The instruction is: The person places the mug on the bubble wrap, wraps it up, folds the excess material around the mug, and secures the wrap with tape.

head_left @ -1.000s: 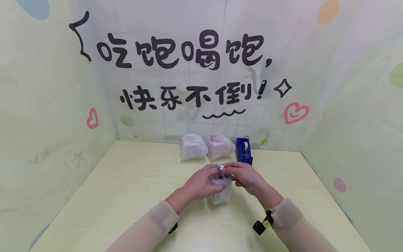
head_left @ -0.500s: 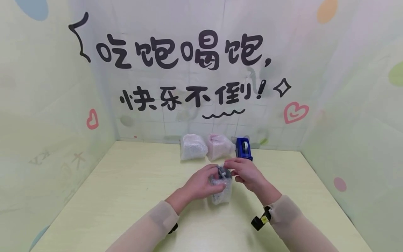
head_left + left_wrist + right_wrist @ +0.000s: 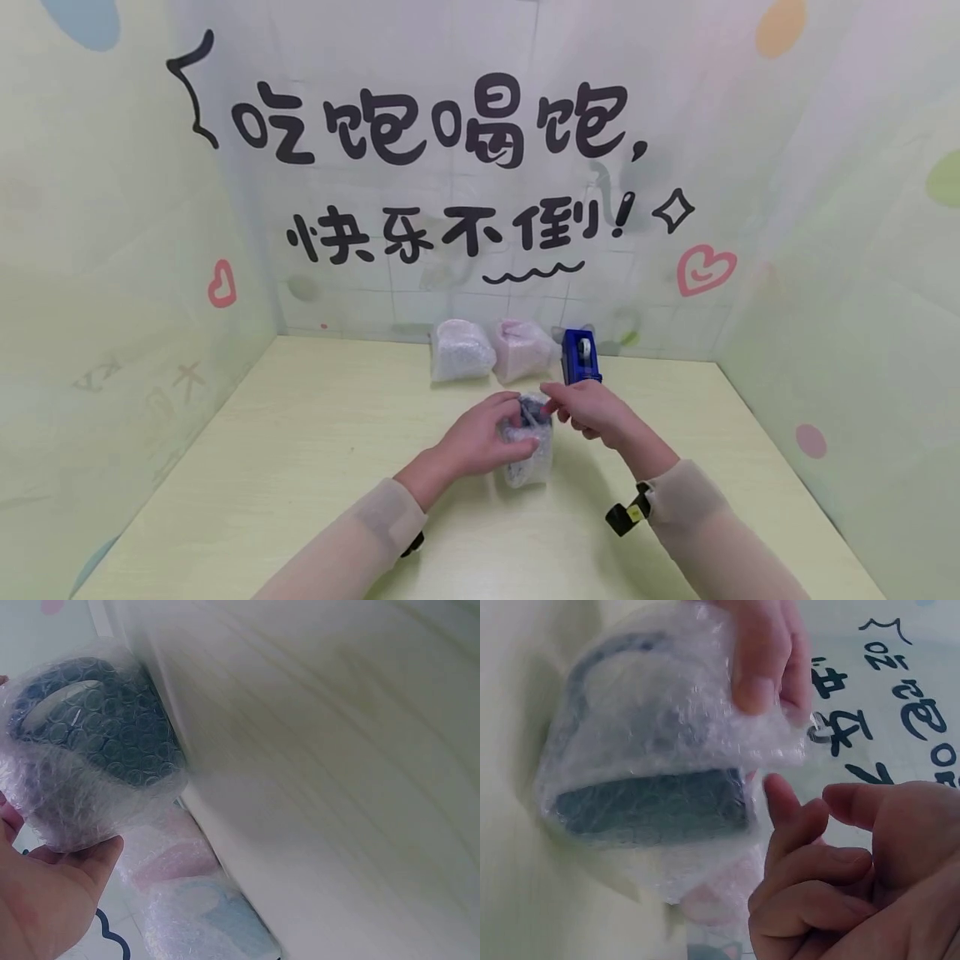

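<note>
A dark blue-green mug in bubble wrap [image 3: 531, 462] is upright near the middle of the table; its handle shows through the plastic [image 3: 615, 652]. My left hand [image 3: 480, 433] grips it from the left, thumb on the near side and fingers around the far side. The right hand [image 3: 596, 412] is at the mug's upper right, its index finger at the edge of the wrap. In the right wrist view that hand's other fingers [image 3: 810, 900] are loosely curled, thumb and index tip apart, with nothing seen between them. Whether the index finger touches the wrap is unclear.
Behind the hands stand a whitish bubble-wrapped bundle [image 3: 461, 350] and a pink one [image 3: 525, 352], side by side near the back wall. A blue tape dispenser [image 3: 581, 358] is to their right, just beyond the right hand. Printed walls enclose the table [image 3: 322, 467] on three sides.
My right hand has drawn back slightly to the right from the top of the mug, uncovering its dark upper part. The left hand keeps its grip in place.
</note>
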A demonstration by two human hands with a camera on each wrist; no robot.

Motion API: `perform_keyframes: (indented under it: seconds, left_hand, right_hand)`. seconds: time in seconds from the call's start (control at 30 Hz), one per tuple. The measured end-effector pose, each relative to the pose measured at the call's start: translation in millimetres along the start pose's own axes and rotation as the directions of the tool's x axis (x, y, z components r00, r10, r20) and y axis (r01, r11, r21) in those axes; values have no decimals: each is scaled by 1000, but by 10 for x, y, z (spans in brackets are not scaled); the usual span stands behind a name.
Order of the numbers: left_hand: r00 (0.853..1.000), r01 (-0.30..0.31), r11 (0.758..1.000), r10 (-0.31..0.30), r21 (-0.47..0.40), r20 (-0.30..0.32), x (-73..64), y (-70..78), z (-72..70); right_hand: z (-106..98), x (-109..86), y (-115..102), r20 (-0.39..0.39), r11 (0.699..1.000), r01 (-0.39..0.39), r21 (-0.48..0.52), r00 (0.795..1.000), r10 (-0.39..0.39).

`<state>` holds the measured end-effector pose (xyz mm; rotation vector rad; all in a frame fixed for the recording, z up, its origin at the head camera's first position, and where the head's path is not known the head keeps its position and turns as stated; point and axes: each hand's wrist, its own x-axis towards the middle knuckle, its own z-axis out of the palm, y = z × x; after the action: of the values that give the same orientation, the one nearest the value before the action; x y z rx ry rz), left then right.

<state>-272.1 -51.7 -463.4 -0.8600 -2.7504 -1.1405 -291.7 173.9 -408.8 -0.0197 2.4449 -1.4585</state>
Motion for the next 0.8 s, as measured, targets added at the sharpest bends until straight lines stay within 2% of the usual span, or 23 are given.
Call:
perform_keyframes:
  seconds: [0.07,0.17,0.27,0.4,0.5,0.63,0.8]
  left_hand:
    - [1000,1,1000,-1,-1,-4,-1,7,-5]
    - [1000,-5,1000,5,-9,-9,1,9,-6]
    - [1000,-17,1000,17,-8,-13,4,3,3]
    - [999,-27,1000,27,-3,-20,10,-12,24]
    - [999,-35,999,35,0,-22,17,-14,33]
    - [999,-44,999,44,3,-21,12,-6,24]
    - [998,-52,999,52,0,-24,-3,7,14]
  right_hand:
    - [-10,-2,-2,101,1000,-26,8,995,25]
    - [-15,6,8,207,991,-67,115,977,42]
    - [-21,25,24,277,959,-107,263,960,31]
    - [-19,43,29,327,920,-113,376,945,-18]
    - [6,49,29,281,918,-62,391,958,-56]
    - [88,44,24,134,940,53,338,986,-104]
    - [188,51,14,27,957,118,267,991,-130]
